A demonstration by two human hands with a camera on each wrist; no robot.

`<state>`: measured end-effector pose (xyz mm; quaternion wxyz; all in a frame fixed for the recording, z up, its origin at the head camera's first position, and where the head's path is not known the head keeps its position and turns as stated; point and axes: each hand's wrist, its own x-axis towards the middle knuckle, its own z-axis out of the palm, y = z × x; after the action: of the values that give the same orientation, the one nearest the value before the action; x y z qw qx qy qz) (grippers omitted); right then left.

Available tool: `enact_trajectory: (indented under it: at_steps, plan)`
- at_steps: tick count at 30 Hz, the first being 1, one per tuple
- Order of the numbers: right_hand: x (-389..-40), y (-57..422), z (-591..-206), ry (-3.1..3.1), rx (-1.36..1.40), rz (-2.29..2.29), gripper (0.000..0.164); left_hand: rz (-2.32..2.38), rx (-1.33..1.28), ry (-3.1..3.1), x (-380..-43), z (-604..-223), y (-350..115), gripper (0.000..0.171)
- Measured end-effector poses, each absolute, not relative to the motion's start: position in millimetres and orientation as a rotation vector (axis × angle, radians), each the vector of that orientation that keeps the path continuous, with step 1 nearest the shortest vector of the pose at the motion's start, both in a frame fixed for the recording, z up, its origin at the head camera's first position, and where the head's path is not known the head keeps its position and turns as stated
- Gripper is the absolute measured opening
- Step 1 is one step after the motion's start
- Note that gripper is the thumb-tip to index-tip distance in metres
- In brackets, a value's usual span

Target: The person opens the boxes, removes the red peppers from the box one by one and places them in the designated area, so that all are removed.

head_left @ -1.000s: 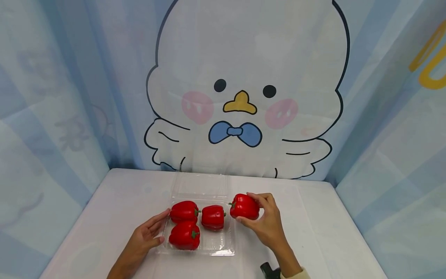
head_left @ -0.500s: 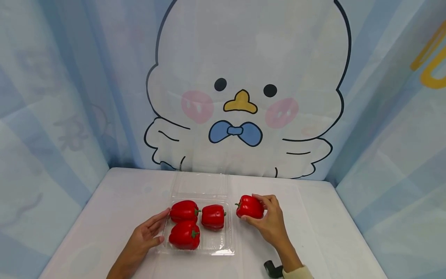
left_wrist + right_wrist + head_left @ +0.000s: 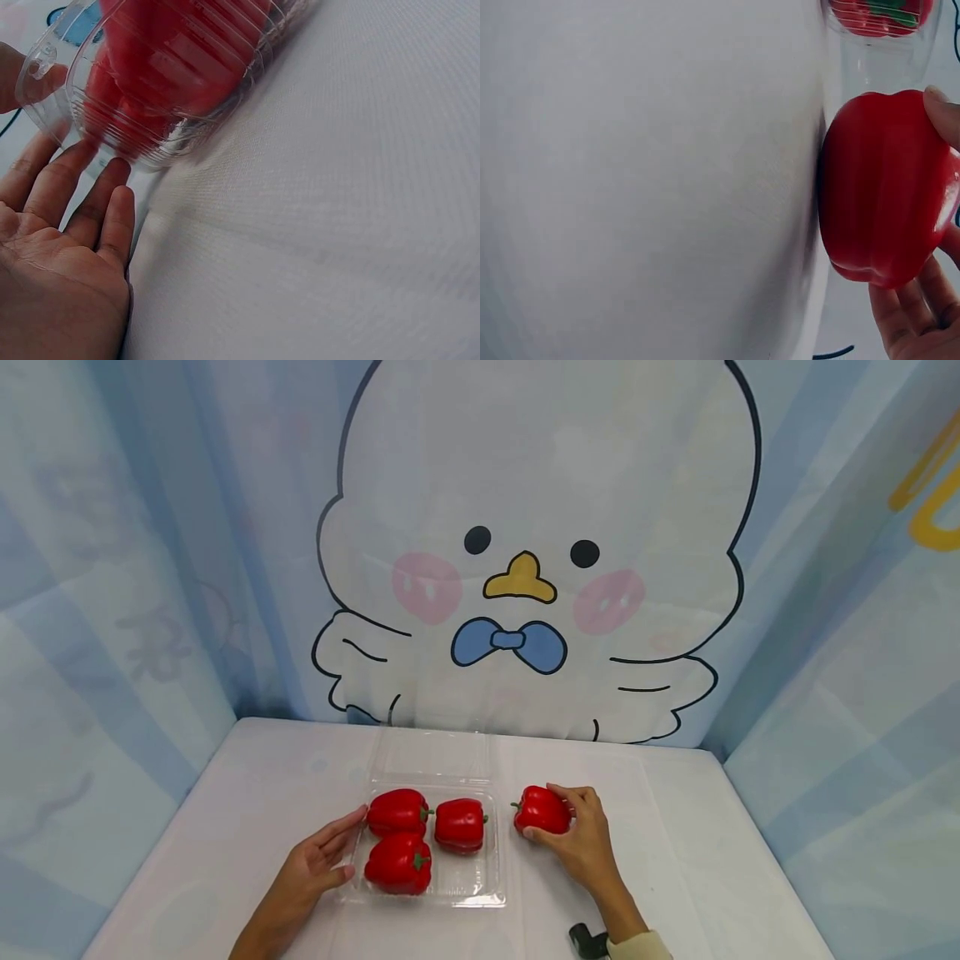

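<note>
A pale blue backdrop (image 3: 637, 460) printed with a cartoon bird stands behind the white tabletop (image 3: 675, 860). On the tabletop lies a clear plastic clamshell container (image 3: 459, 881), its lid (image 3: 431, 756) folded back toward the backdrop. The left hand (image 3: 311, 864) touches the container's left side with extended fingers, not wrapped round it, and probably serves to steady it. The right hand (image 3: 585, 839) grasps 1 red bell pepper (image 3: 542, 810) between thumb and fingers, just right of the container and apart from it. Inside lie 3 further red bell peppers (image 3: 397, 864): 2 along the left side, 1 at the far right.

The step in hand appears to be the handling of the 4th pepper at tabletop level; lifting or setting down cannot be told. Setting down would call for an even loosening of the right grip, lest the rounded body roll; lifting, for a firm grip.

The left wrist view adds the container's ridged wall beside the fingertips. The right wrist view adds the held pepper's lower side, apparently touching the tabletop; only the head view shows its green stem (image 3: 516, 806).
</note>
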<state>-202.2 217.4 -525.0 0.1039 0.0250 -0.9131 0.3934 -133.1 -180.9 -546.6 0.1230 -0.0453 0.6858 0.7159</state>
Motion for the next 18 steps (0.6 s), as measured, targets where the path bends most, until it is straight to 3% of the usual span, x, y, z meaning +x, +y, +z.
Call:
enact_trajectory:
  at_steps: [18]
  plan:
    - [-207.2, 217.3, -521.8, -2.804, -0.009, 1.122, 0.081, 2.093, -0.125, 1.993, -134.0, -549.2, -182.6, 0.078]
